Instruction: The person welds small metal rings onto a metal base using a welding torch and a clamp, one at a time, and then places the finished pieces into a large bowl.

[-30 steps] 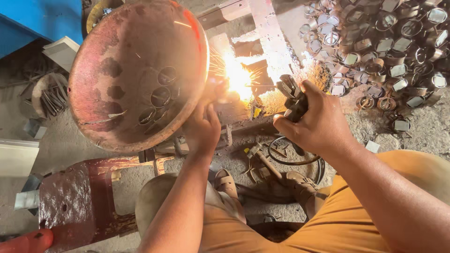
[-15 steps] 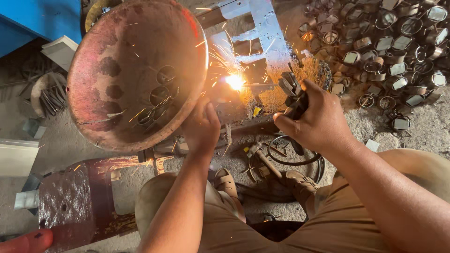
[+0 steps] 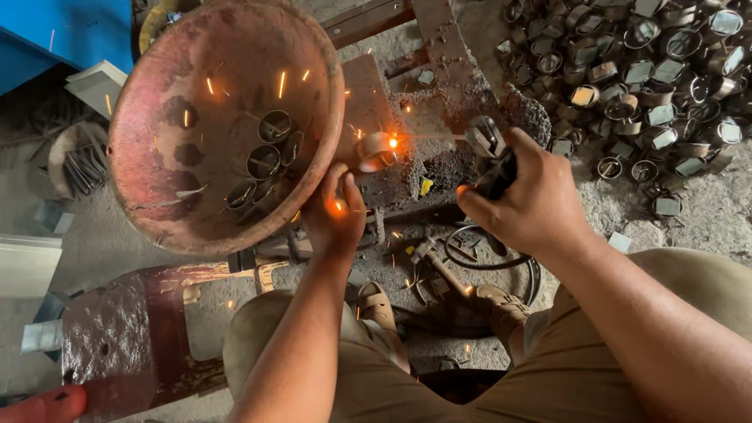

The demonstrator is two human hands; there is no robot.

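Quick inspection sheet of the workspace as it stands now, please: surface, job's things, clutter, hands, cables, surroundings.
Surface: rusty metal bench, gritty, a few sparks.
Job's things: small metal ring glowing at the welding rod; rod holder.
Clutter: pile of metal rings beyond the right hand; more rings inside the rusty bowl.
Hands: left hand beside the ring; right hand grips the rod holder.
Cables: dark cable coil on the floor.
Surroundings: blue panel; sandals.

soft, even daylight all over, so your shadows stay faint. the one hot spot is the orange glow at the rod tip [image 3: 394, 142], a bit blown out, with sparks smearing into short streaks across the rusty bowl [image 3: 223, 125]. wide lens bends the edges; the ring pile [image 3: 650, 78] stays fairly sharp.
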